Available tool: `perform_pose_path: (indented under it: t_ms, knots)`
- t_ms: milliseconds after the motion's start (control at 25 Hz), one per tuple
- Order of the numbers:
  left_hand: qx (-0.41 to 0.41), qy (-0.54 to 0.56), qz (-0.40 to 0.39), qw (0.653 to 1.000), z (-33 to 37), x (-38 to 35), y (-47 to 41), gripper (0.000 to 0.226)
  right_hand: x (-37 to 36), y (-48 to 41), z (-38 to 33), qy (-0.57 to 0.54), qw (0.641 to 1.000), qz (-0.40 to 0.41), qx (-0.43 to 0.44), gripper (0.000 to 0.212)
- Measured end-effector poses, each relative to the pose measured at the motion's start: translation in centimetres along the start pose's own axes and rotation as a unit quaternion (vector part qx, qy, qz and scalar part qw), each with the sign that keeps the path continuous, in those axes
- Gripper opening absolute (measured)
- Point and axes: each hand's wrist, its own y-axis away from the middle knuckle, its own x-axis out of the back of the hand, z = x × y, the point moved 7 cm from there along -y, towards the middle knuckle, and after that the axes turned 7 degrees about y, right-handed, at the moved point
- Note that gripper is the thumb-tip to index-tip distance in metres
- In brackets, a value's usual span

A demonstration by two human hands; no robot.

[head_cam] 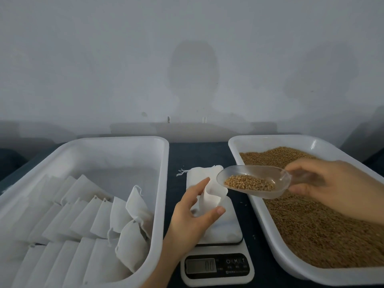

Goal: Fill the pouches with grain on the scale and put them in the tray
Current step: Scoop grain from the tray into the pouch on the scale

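Pouch [209,196] is held upright over the scale [228,231], mouth up and spread open, between the two trays. Whether its bottom rests on the platform is hidden by the left hand [193,213]. The pouch is pinched by that hand, thumb on the near side, index finger on the far side, other fingers loosely curled. The scoop [253,181] is gripped at its handle by the right hand [332,183], fingers wrapped round it, and a small load of grain [249,182] is carried in the bowl. Key relation: the scoop's long axis runs right to left, roughly level, with the lip just above the right edge of the pouch mouth, so the pouch lies directly left of the scoop tip. Pour is judged next: a tilt to the left is called for, and grain could be spilled onto the scale if the mouth collapses. Filled pouches [131,246] are stacked in the left tray [164,183]. Grain stock [311,225] lies in the right tray [265,225]. Spare pouches [197,173] are seen on the worktop [199,154] behind the scale. Display digits cannot be read.
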Motion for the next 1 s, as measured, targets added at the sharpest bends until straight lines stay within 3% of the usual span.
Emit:
perform_pose_path:
  t_ms: [160,320,640,1000]
  knots:
    - [-0.003,0.001,-0.008,1.0,0.2,-0.3,0.1,0.064,1.5,-0.6,-1.3,0.079,0.996,0.038,0.027,0.033]
    - [-0.018,0.004,-0.008,1.0,0.6,-0.3,0.2,0.058,1.6,-1.3,-2.1,0.163,0.984,0.051,0.057,0.043]
    - [-0.029,0.009,0.016,0.999,1.0,-0.2,0.2,0.046,0.5,-2.2,-3.3,0.194,0.975,0.074,0.073,0.032]
    - [-0.049,0.066,-0.029,0.996,1.1,-0.5,0.4,0.076,0.1,-2.8,-2.4,0.193,0.976,0.09,0.053,0.03]
